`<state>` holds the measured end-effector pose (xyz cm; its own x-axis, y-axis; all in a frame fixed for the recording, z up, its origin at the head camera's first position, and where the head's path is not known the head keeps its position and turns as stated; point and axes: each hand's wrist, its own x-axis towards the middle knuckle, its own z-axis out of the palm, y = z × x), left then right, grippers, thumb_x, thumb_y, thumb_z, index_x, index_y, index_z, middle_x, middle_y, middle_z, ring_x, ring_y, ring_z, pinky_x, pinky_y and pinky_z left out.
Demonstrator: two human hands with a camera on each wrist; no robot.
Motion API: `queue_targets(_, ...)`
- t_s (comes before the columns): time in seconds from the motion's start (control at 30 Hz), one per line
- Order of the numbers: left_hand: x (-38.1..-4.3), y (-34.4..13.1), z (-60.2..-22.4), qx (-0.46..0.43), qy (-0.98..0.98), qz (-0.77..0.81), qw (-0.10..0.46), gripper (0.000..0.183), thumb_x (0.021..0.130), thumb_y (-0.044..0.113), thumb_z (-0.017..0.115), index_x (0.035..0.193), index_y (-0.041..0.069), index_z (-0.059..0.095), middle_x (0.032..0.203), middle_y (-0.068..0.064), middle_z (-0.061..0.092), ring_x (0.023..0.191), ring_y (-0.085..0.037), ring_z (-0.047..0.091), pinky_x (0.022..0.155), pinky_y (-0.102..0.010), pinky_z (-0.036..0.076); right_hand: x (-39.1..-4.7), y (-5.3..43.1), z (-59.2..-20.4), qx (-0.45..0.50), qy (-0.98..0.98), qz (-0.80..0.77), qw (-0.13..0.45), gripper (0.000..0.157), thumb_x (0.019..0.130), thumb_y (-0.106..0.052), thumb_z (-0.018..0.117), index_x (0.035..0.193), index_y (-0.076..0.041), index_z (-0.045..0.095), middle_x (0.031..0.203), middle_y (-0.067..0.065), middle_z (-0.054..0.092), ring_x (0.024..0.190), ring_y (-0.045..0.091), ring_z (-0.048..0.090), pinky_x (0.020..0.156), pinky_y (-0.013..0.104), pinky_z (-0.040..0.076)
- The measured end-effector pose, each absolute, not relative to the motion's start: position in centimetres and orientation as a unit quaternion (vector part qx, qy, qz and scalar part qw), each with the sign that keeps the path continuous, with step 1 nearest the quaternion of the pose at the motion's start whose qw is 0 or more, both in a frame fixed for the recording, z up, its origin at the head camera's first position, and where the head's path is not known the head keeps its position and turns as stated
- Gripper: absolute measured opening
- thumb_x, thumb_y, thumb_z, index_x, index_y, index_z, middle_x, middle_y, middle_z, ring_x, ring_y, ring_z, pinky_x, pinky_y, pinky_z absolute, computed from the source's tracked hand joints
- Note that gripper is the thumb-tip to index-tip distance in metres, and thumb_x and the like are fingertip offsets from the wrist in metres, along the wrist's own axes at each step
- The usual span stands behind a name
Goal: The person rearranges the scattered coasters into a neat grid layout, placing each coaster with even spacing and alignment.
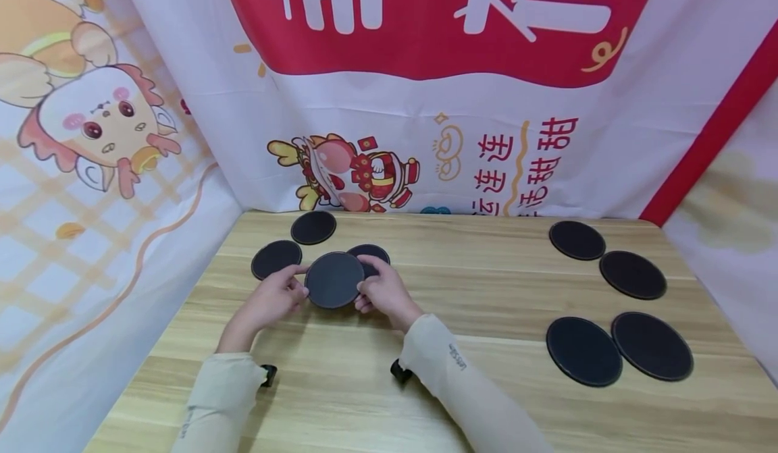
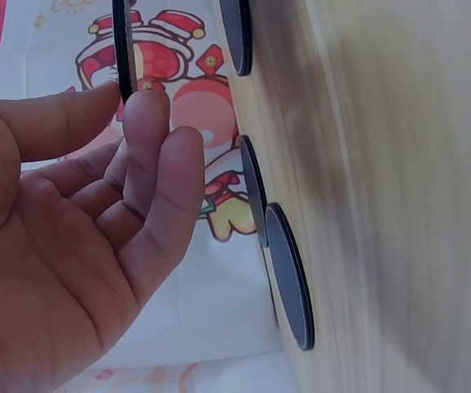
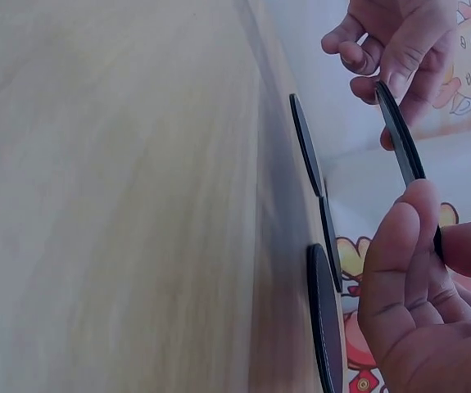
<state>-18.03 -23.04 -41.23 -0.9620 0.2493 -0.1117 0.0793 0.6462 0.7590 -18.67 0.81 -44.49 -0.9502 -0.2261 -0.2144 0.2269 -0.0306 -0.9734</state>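
Both hands hold a round black coaster (image 1: pixel 334 279) above the left part of the wooden table, tilted with its flat face toward the head camera. My left hand (image 1: pixel 272 301) pinches its left edge between thumb and fingers. At the opposite edge, the thumb and fingers of my right hand (image 1: pixel 384 292) pinch it too. The right wrist view shows this held coaster (image 3: pixel 400 135) edge-on, raised off the table. Behind it lies another black coaster (image 1: pixel 375 257), partly hidden. Two more, a nearer coaster (image 1: pixel 276 259) and a farther coaster (image 1: pixel 313 227), lie to the left.
On the right side of the wooden table (image 1: pixel 474 399) lie several more black coasters: a back one (image 1: pixel 577 240), one beside it (image 1: pixel 633 275), and a touching or nearly touching front pair (image 1: pixel 584 351). A printed cloth (image 1: pixel 377 102) hangs along the table's far edge.
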Motion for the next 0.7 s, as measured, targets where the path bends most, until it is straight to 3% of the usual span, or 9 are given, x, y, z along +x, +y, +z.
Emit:
queue_targets(0.37, -19.1, -19.9, -41.0, 0.127, 0.907, 0.391, 0.093, 0.045, 0.096, 0.004, 0.059, 0.14, -0.005, 0.052, 0.09, -0.01, 0.062, 0.072, -0.03, 0.062, 0.062, -0.033, 0.048, -18.8, 4.2, -44.6, 0.003, 0.677, -0.721, 0.148, 0.059, 0.097, 0.004, 0.053, 0.152, -0.017, 0.046, 0.075, 0.017, 0.065, 0.056, 0.022, 0.062, 0.056, 0.033, 0.058)
queue_targets(0.7, -19.7, -18.4, -41.2, 0.127, 0.907, 0.387, 0.105, 0.047, 0.098, 0.006, 0.058, 0.144, -0.002, 0.05, 0.091, -0.011, 0.061, 0.074, -0.029, 0.063, 0.062, -0.034, 0.048, -18.6, 5.7, -44.5, 0.003, 0.675, -0.724, 0.14, 0.058, 0.097, 0.005, 0.054, 0.15, -0.016, 0.047, 0.079, 0.019, 0.066, 0.056, 0.022, 0.061, 0.058, 0.032, 0.058)
